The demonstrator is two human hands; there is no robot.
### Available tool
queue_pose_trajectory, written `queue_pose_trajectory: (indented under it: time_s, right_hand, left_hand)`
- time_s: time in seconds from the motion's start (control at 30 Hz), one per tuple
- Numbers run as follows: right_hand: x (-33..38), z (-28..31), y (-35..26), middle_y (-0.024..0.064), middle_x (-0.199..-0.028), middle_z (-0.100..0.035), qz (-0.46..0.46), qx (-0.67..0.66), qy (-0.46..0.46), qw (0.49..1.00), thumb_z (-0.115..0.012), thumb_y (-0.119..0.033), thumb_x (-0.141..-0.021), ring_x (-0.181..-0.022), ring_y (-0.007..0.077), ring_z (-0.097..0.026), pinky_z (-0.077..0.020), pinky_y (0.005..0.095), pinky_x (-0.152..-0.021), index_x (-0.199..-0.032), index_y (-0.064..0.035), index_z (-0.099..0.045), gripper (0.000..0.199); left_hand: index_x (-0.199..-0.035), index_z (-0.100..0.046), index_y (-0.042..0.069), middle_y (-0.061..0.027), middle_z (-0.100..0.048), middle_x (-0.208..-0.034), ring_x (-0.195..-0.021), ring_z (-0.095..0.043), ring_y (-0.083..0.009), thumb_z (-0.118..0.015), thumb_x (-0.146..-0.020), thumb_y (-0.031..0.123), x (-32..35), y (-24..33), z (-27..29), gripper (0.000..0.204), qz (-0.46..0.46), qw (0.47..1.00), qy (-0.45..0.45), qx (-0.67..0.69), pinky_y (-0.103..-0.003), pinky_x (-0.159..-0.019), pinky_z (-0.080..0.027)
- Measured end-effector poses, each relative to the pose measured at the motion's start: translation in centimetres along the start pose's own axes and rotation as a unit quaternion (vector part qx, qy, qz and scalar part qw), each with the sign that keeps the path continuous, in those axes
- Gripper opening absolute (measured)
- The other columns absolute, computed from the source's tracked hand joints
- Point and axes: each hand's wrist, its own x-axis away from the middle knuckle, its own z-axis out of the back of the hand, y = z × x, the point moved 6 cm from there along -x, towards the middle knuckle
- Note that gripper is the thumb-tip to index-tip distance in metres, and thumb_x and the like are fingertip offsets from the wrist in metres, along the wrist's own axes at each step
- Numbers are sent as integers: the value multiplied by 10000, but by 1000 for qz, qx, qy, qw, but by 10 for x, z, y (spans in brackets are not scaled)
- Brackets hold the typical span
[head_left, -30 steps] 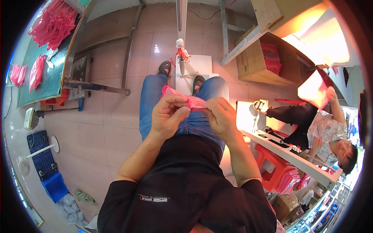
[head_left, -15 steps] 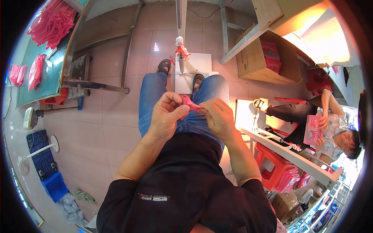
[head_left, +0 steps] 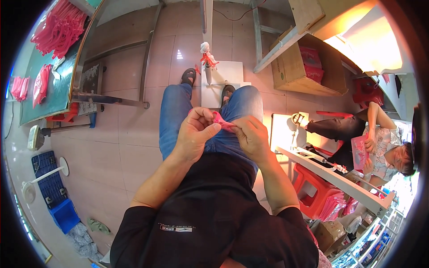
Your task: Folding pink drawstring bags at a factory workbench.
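Over my lap, a thin, soft pink piece (head_left: 225, 124) is stretched between my two hands; its exact kind is hard to make out. My left hand (head_left: 197, 132) has curled fingers around its left end, where the piece bends into a small loop at the fingertips. The other end is pinched between thumb and fingers of my right hand (head_left: 249, 135). My blue jeans (head_left: 176, 114) lie beneath.
At left stands a green-topped table (head_left: 58, 85) with pink bundles (head_left: 60, 29). A metal post (head_left: 208, 27) rises ahead. Right are an open carton (head_left: 286, 73) of pink packages, red stools (head_left: 308, 187), a white beam (head_left: 339, 174), and a seated person (head_left: 386, 143) holding a pink packet (head_left: 359, 152).
The pink piece has opened into a clearer loop by my left fingertips, and my hands have shifted only slightly. At right, the other person's packet has tilted and moved a little.
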Motion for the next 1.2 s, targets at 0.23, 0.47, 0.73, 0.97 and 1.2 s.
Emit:
queue_pose_trajectory:
  time_s: [0.23, 0.47, 0.73, 0.97, 1.2]
  right_hand:
    - [3, -3, 3, 107, -804, -625, 0, 0, 0, 1000, -760, -51, -809, -728, 308, -629, -515, 391, -635, -914, -35, -660, 146]
    - [7, -7, 7, 105, -803, -631, -9, -14, -10, 1000, -740, -33, -832, -713, 289, -627, -508, 369, -628, -921, -27, -660, 119]
    - [11, -9, 10, 107, -793, -624, -24, -21, 1, 999, -757, -35, -802, -715, 308, -627, -509, 392, -624, -902, -40, -657, 140]
    - [20, -9, 15, 108, -780, -619, -32, -17, 3, 999, -722, -17, -854, -685, 278, -610, -492, 345, -605, -917, -21, -663, 86]
    - [22, -10, 14, 109, -792, -630, -38, -14, 7, 999, -748, -21, -807, -702, 298, -632, -513, 382, -616, -951, -41, -684, 159]
  left_hand:
    - [-983, -501, 101, -48, -624, -1008, -958, -624, -146, -650, -883, -104, -1, -5, 1, 273, 30, 999, 2, 15, -319, -910, -507]
    - [-954, -502, 119, -31, -608, -983, -931, -614, -144, -650, -866, -108, -1, -11, 3, 286, 69, 997, 22, 42, -313, -889, -500]
    - [-973, -501, 110, -31, -591, -1004, -944, -611, -143, -645, -871, -109, -3, -13, 2, 281, 54, 998, 9, 19, -316, -894, -501]
    - [-1006, -480, 80, -33, -600, -1039, -968, -595, -107, -662, -871, -100, -4, -11, -5, 289, 67, 997, -21, -30, -265, -906, -486]
    - [-966, -475, 105, -22, -555, -992, -909, -558, -121, -647, -859, -114, -2, -11, -14, 298, 83, 995, -46, -25, -293, -897, -479]
